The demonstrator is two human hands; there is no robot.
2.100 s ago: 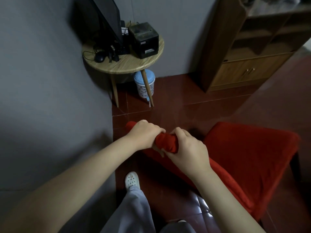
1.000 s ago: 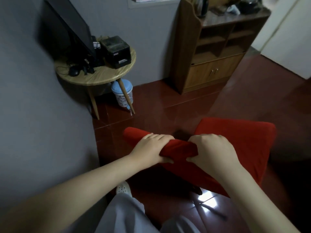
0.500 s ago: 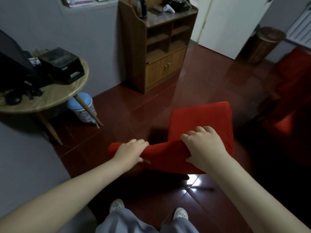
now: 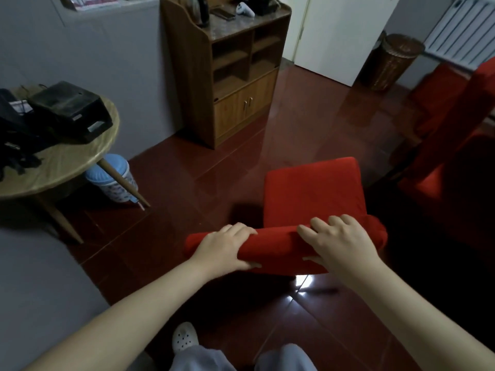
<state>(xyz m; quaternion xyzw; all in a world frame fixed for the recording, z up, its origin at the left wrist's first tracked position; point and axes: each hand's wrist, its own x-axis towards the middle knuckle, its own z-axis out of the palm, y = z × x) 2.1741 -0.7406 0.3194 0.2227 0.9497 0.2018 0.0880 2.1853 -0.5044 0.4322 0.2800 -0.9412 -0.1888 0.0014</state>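
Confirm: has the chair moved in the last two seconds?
Yes. The chair has shifted right, away from the bin and table it stood close to before.

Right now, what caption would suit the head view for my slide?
Left hand and right hand grip the backrest of a red chair on a glossy floor.

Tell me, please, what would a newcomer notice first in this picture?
The bright red chair in the lower middle stands out against the dark floor. The left hand and the right hand grip the top of its backrest. A wooden cabinet stands in the upper middle.
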